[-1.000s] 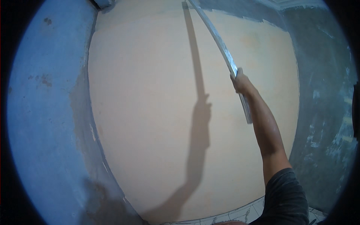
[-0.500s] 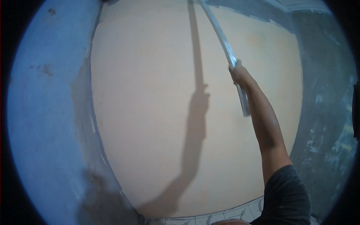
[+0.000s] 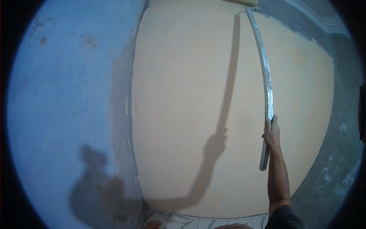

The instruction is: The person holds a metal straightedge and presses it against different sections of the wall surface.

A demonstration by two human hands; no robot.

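My right hand (image 3: 272, 133) is wrapped round the lower part of a long, square-section silvery pole (image 3: 265, 68). A short end of the pole sticks out below the fist. At its top, a wire frame joins it to a paint roller (image 3: 247, 2), which is cut off by the upper edge of the view. The roller is at the upper part of a cream-coloured wall (image 3: 183, 84); whether it presses on the surface, I cannot tell. My right arm reaches up from the lower right in a dark sleeve. My left hand is out of view.
A blue wall (image 3: 68, 95) with a bare grey strip meets the cream wall at the left corner. Grey unpainted wall (image 3: 324, 164) stands at the right, below a pale ceiling moulding (image 3: 312, 15). White veined tiles (image 3: 183, 222) run along the bottom. Shadows fall across both walls.
My right hand has come down with the pole, which now stands more upright. The roller has entered at the top. The view has turned, showing more of the blue wall.
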